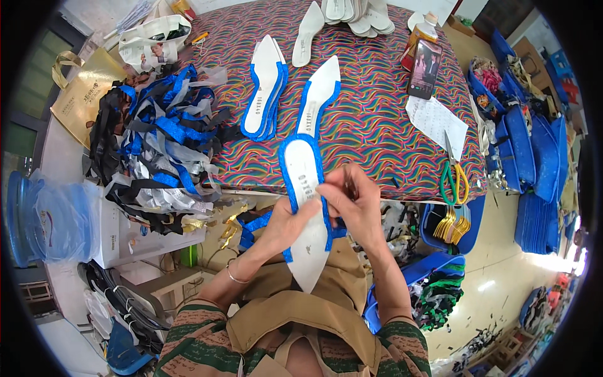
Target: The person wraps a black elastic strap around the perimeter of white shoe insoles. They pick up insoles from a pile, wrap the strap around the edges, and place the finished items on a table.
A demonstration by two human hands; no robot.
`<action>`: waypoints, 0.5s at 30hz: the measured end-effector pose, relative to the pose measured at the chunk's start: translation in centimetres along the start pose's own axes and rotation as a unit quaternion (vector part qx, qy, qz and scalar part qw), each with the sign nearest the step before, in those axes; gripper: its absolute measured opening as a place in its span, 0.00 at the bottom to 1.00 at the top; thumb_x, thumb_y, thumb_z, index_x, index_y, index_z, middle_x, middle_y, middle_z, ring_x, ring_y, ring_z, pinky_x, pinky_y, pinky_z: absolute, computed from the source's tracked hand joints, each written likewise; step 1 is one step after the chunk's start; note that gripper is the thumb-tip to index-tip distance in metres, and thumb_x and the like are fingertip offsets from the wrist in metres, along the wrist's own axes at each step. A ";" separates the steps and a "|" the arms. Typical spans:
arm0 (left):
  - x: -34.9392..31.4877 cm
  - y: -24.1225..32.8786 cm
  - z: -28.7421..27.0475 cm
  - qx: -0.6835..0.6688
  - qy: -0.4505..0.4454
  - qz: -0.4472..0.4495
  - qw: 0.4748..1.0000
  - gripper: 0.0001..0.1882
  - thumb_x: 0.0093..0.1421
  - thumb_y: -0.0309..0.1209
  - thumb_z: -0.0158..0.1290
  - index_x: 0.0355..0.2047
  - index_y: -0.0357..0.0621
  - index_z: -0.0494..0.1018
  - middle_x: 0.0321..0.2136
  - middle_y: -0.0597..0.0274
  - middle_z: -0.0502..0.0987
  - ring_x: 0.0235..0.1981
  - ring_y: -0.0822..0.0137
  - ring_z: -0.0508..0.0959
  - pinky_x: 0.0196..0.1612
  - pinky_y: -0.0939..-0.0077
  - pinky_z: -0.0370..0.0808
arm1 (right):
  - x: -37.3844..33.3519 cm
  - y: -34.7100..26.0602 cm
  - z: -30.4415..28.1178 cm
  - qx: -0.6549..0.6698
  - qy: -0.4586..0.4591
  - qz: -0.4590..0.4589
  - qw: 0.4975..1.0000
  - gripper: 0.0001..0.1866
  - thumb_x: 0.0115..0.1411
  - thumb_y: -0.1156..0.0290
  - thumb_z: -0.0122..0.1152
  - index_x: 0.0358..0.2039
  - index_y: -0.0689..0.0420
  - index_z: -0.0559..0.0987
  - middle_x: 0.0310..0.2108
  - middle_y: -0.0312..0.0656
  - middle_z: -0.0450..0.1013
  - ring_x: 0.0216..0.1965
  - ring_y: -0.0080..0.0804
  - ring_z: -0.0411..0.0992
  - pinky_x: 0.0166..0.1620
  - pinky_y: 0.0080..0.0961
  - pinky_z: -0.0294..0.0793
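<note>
The insole (300, 164) is white edged in blue, the tablecloth (377, 129) rainbow-waved

Under the held insole (309, 251), most fingers of the left hand (286, 226) are hidden. What lies inside the curled right hand (363, 210) I cannot tell. The held insole covers one end of another insole (308, 113) on the table (383, 138). The upper edge cuts the white insole pile (361, 16).
</note>
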State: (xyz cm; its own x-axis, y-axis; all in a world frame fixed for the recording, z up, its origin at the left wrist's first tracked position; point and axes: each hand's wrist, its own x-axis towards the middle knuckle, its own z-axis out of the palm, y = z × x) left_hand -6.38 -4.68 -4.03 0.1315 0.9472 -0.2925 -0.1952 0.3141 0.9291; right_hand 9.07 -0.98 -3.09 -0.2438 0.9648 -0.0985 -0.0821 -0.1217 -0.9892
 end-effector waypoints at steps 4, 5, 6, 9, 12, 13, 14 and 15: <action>0.9 -0.4 -0.5 0.067 0.041 0.033 0.996 0.17 0.67 0.38 0.47 0.33 0.37 0.79 0.27 0.64 0.79 0.26 0.78 0.76 0.29 0.81 0.72 | -2.9 3.2 0.4 -0.124 0.069 -0.046 0.989 0.06 0.57 0.77 0.65 0.31 0.63 0.75 0.22 0.29 0.70 0.22 0.12 0.64 0.26 0.14 0.66; 1.2 0.4 -0.4 0.034 0.022 0.035 0.999 0.18 0.67 0.38 0.48 0.33 0.36 0.79 0.25 0.64 0.80 0.25 0.77 0.76 0.28 0.80 0.72 | -3.4 4.5 0.2 -0.138 0.062 -0.036 0.988 0.06 0.57 0.76 0.66 0.31 0.62 0.76 0.21 0.29 0.69 0.20 0.12 0.62 0.24 0.13 0.62; 1.3 0.1 -0.4 0.032 0.019 0.040 0.999 0.17 0.67 0.38 0.49 0.33 0.36 0.79 0.25 0.64 0.80 0.25 0.77 0.76 0.28 0.80 0.72 | -4.0 4.6 0.2 -0.085 0.069 -0.003 0.994 0.06 0.58 0.75 0.66 0.30 0.62 0.76 0.21 0.28 0.69 0.20 0.12 0.61 0.23 0.12 0.60; 1.6 -0.7 -0.3 0.026 0.017 0.058 0.998 0.16 0.66 0.37 0.50 0.33 0.35 0.80 0.24 0.63 0.80 0.25 0.77 0.77 0.28 0.79 0.73 | -5.2 4.7 0.4 0.045 0.093 0.059 0.993 0.06 0.58 0.75 0.65 0.30 0.61 0.76 0.21 0.27 0.68 0.19 0.10 0.59 0.22 0.12 0.56; 2.0 -0.4 -0.2 0.024 0.035 0.092 0.995 0.14 0.64 0.34 0.53 0.31 0.35 0.80 0.24 0.63 0.80 0.25 0.76 0.77 0.28 0.80 0.73 | -5.6 4.7 1.2 0.119 0.120 0.048 0.984 0.06 0.58 0.74 0.65 0.29 0.61 0.76 0.20 0.26 0.67 0.19 0.09 0.58 0.22 0.12 0.54; 2.2 -0.4 0.1 0.022 0.043 0.109 0.993 0.13 0.63 0.34 0.54 0.31 0.34 0.80 0.24 0.63 0.80 0.25 0.77 0.77 0.28 0.80 0.73 | -5.2 4.3 1.6 0.088 0.148 0.037 0.984 0.10 0.59 0.73 0.64 0.24 0.61 0.74 0.18 0.26 0.64 0.18 0.11 0.55 0.21 0.15 0.52; 2.3 -0.5 0.3 0.020 0.052 0.125 0.991 0.12 0.62 0.33 0.55 0.31 0.34 0.80 0.24 0.63 0.81 0.25 0.77 0.77 0.28 0.80 0.73 | -5.3 4.4 1.4 0.022 0.145 0.024 0.989 0.12 0.60 0.72 0.63 0.23 0.61 0.73 0.17 0.26 0.63 0.19 0.11 0.54 0.21 0.17 0.52; 2.5 -0.4 0.4 0.044 0.050 0.135 0.989 0.11 0.61 0.31 0.56 0.31 0.34 0.80 0.24 0.62 0.81 0.25 0.77 0.77 0.28 0.80 0.73 | -5.1 4.7 1.0 -0.043 0.142 0.006 0.989 0.14 0.60 0.72 0.63 0.21 0.62 0.71 0.16 0.27 0.61 0.19 0.12 0.52 0.21 0.18 0.51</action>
State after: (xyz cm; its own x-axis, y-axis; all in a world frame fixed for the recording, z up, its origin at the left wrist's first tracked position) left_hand -5.62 -2.50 -5.01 -0.0123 0.9988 -0.0474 -0.1240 0.0455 0.9912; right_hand 9.01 -6.71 -7.11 0.0383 0.9914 -0.1253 0.0054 -0.1256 -0.9921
